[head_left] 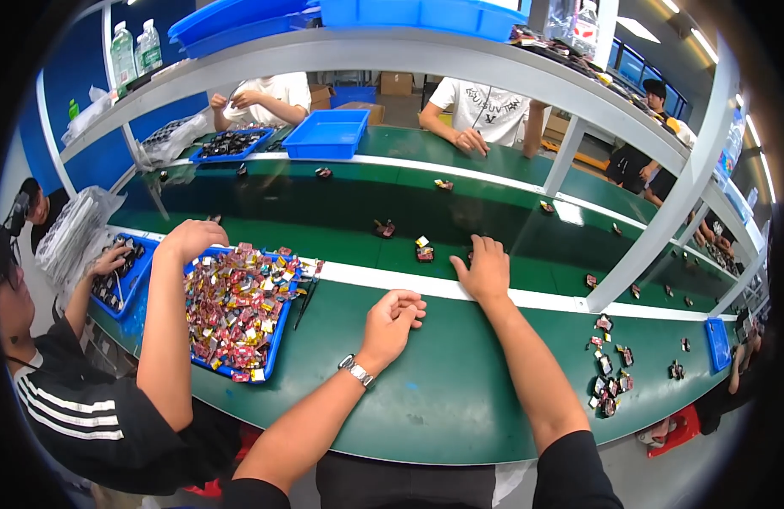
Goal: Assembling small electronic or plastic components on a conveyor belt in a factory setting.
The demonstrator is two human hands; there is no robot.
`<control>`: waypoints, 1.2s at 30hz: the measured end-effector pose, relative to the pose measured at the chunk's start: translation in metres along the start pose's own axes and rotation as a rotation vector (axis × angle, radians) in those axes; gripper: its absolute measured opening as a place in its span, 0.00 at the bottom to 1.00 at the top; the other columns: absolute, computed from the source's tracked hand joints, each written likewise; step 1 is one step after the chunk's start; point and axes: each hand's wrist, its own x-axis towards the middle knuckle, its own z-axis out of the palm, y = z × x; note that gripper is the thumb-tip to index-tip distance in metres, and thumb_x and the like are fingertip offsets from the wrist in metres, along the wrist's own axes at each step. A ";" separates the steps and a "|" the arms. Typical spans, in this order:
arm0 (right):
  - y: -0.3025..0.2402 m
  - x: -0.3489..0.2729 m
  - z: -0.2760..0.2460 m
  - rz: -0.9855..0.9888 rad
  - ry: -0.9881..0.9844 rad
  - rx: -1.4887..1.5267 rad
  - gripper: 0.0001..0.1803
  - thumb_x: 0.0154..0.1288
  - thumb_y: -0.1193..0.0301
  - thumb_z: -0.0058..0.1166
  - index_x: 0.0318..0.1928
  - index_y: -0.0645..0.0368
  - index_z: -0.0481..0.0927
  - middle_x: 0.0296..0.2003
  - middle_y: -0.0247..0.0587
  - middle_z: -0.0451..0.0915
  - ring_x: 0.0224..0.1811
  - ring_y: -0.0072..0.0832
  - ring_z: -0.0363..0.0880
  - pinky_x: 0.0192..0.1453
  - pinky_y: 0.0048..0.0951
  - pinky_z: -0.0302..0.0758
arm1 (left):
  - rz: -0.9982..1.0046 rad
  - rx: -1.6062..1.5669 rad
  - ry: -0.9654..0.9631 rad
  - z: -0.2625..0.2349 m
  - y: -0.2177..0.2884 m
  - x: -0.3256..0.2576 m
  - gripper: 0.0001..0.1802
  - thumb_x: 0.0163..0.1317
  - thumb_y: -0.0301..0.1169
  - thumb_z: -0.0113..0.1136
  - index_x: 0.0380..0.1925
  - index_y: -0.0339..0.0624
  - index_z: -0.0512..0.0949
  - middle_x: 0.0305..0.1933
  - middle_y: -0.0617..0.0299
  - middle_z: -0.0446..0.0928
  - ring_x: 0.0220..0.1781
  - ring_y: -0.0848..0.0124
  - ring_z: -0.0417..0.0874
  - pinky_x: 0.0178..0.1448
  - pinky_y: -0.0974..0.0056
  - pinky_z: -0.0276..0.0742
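My left hand [392,328], a metal-banded watch [356,370] on its wrist, hovers over the near green worktop [426,390]. Its fingers curl inward, and anything inside them is hidden. Reaching across the white rail, my right hand [487,270] lies over the belt with fingers stretched and thumb apart. A small dark part shows partly beside its thumb and fingers. Left of that hand sits a small circuit-board part [423,249] with a white and yellow piece; another board part [385,228] lies farther left. Several similar assemblies [608,386] are grouped on the worktop right of my right forearm.
A blue tray [277,343] heaped with small red and yellow parts stands left, with black tweezers [307,303] beside it. A co-worker's arm [167,339] crosses near it. Shelf posts [655,229] rise at right. Other people work across the belt, near an empty-looking blue tray [326,136].
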 end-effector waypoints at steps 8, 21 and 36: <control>-0.050 0.009 0.037 0.179 -0.025 0.139 0.31 0.51 0.62 0.69 0.53 0.62 0.74 0.42 0.47 0.81 0.48 0.45 0.78 0.51 0.44 0.76 | -0.012 -0.046 -0.065 0.003 0.005 0.006 0.08 0.67 0.20 0.49 0.45 0.34 0.73 0.41 0.57 0.80 0.35 0.75 0.79 0.37 0.71 0.76; -0.039 -0.094 -0.089 -0.313 -0.325 0.710 0.33 0.55 0.77 0.64 0.63 0.57 0.70 0.59 0.43 0.75 0.63 0.39 0.71 0.64 0.37 0.71 | -0.295 -0.126 -0.369 -0.009 0.024 0.000 0.17 0.74 0.32 0.47 0.56 0.34 0.71 0.46 0.57 0.79 0.41 0.74 0.82 0.43 0.69 0.79; -0.064 -0.104 -0.069 -0.208 0.085 0.447 0.12 0.56 0.72 0.64 0.41 0.57 0.79 0.37 0.35 0.75 0.40 0.33 0.77 0.39 0.34 0.78 | -0.331 -0.096 -0.334 -0.002 0.025 -0.002 0.17 0.71 0.24 0.47 0.58 0.36 0.69 0.54 0.57 0.78 0.55 0.71 0.80 0.57 0.64 0.81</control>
